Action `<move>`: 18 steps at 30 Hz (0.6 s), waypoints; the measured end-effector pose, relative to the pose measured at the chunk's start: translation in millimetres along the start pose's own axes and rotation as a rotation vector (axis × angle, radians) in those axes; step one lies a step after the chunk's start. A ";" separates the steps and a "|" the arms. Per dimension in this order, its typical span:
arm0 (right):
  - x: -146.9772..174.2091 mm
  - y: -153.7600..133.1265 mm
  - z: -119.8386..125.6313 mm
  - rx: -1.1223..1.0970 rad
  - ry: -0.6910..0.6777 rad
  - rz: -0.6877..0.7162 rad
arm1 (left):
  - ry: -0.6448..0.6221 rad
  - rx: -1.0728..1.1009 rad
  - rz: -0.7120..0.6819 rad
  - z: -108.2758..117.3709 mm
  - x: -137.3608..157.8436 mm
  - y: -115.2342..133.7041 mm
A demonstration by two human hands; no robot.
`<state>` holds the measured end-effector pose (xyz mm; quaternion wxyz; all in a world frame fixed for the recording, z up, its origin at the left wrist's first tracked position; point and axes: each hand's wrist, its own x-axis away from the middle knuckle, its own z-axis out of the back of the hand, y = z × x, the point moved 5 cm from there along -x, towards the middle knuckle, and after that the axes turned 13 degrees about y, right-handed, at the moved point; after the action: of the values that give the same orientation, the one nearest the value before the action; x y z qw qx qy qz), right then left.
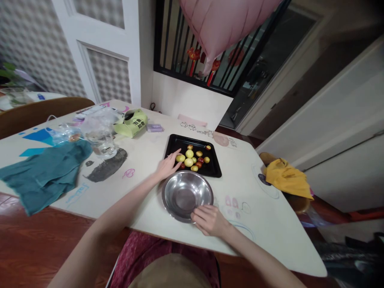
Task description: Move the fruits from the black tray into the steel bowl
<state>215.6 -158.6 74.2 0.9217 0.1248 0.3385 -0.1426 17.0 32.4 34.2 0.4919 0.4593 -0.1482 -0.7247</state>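
A shiny metal bowl (183,197) stands at the table's near edge, and nothing shows inside it. My right hand (210,219) is closed over its right front rim, fingers curled on the inside. Behind the bowl lies a black tray (213,169) with several small round fruits, some yellow-green and some red-brown like jujubes. My left hand (169,164) reaches over the tray's left front corner with its fingers stretched out. Its fingertips are at a yellow-green fruit (180,158); whether they touch it I cannot tell. Larger pale green fruits (189,162) sit just to the right.
On the left are a teal cloth (48,176), a clear glass pitcher (103,145), crumpled clear plastic and a green paper box (133,123). Beside the box lies a small purple packet (155,128). A yellow cloth (285,176) hangs over a chair at the right. A pink balloon (225,24) hangs above.
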 end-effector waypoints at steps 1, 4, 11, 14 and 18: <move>2.3 2.6 -0.7 -0.049 -0.044 -0.024 | 0.006 0.018 0.014 0.1 0.3 -0.4; 3.9 21.1 3.2 -0.249 -0.077 -0.131 | 0.035 0.077 0.067 0.3 1.1 -2.9; -11.5 159.5 7.0 -0.073 0.207 -0.707 | 0.179 0.243 0.189 7.4 0.7 -5.3; -5.9 216.9 -16.6 0.180 0.016 -0.954 | 0.267 0.307 0.247 13.0 0.4 -7.2; 5.5 245.7 -44.3 0.207 -0.071 -1.023 | 0.419 0.374 0.287 24.3 0.5 -13.1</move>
<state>278.8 83.0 70.6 0.7281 0.0289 0.3088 -0.6113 -10.3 32.5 38.2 0.5157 0.6557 -0.2377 -0.4976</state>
